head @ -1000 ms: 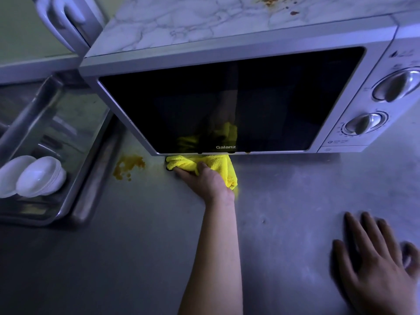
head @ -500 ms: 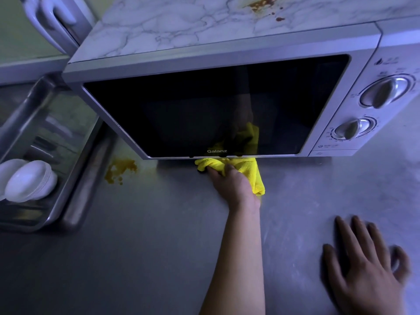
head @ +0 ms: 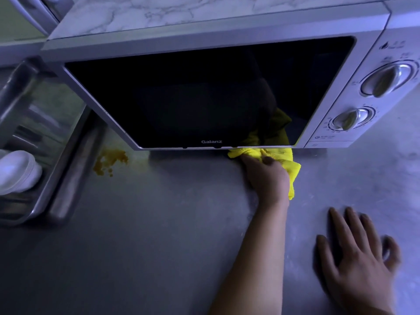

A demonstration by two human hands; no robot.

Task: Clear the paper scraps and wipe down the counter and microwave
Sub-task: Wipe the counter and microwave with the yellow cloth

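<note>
My left hand grips a bunched yellow cloth and presses it on the grey counter, right against the lower front edge of the silver microwave. The cloth sits below the right part of the dark door glass, which mirrors it. An orange-brown spill marks the counter near the microwave's left front corner, well left of the cloth. My right hand lies flat on the counter at the lower right, fingers spread, holding nothing. No paper scraps are in view.
A steel tray stands at the left with stacked white bowls in it. Two dials, the upper knob and the lower knob, sit on the microwave's right panel. Its top has a marble pattern.
My left hand has slid the yellow cloth to the right along the microwave's lower front edge, away from the spill. My right hand has stayed flat on the counter.
</note>
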